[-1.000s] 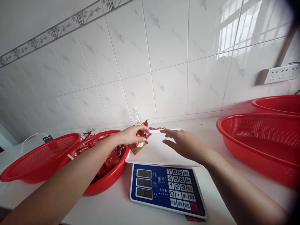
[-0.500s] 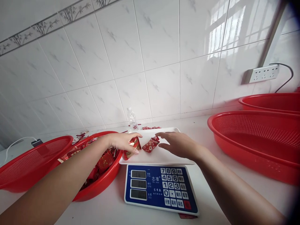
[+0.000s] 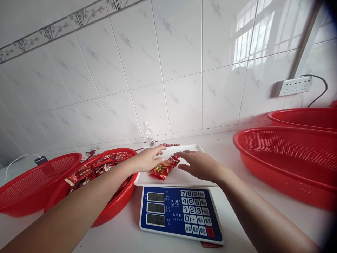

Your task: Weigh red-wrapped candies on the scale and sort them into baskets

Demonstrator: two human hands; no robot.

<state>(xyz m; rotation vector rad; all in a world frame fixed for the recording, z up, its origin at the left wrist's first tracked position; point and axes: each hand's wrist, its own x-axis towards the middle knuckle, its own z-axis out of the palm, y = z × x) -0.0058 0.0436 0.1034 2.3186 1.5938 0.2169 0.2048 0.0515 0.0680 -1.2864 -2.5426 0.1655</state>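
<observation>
A shiny red snack packet (image 3: 160, 171) with a gold design lies on the white tray (image 3: 196, 180) of the scale, overlapping a red patterned packet (image 3: 173, 162) behind it. Over the near packet hovers my left hand (image 3: 149, 160), its fingers and thumb apart. My right hand (image 3: 198, 163) is on the other side, fingers stretched and slightly bent, fingertips close to the far end of the patterned packet; whether they touch it I cannot tell. Below the tray sits the scale's blue keypad panel (image 3: 175, 207) with its displays.
At left a red basket (image 3: 112, 211) holds many red packets, beside another red basket (image 3: 15, 196). Two more red baskets stand at right, the nearer (image 3: 284, 175) in front. Behind the tray are a clear bottle (image 3: 149, 135) and more packets. A power strip (image 3: 295, 86) hangs on the tiled wall.
My left hand has moved right and its fingers have come off the packet, which now lies on the tray against the patterned one. My right hand has hardly moved.
</observation>
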